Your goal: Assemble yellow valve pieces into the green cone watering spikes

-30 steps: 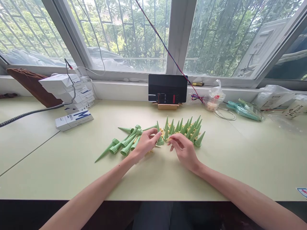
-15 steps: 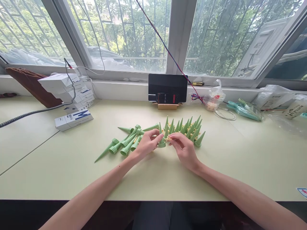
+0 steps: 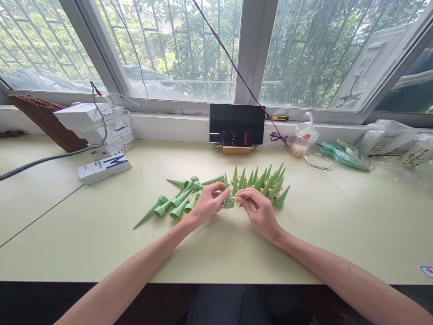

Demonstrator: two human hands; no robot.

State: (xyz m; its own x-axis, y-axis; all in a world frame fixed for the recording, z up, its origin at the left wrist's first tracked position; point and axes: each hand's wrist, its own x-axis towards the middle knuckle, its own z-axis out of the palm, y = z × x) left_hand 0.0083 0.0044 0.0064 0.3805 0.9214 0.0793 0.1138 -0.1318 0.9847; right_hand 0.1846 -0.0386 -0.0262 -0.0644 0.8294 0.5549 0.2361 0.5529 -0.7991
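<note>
Left hand (image 3: 212,197) grasping upright green spike (image 3: 229,204), right hand (image 3: 260,208) pinching small yellow piece (image 3: 236,197), both between desk's (image 3: 152,262) near and far edges; spike likely light, stiff, best gripped on cone above base, yellow piece probably slippery, pinch by end.

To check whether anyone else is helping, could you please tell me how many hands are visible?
2: the left hand, holding an upright green cone, and the right hand beside it, pinching a small yellow piece.
</note>
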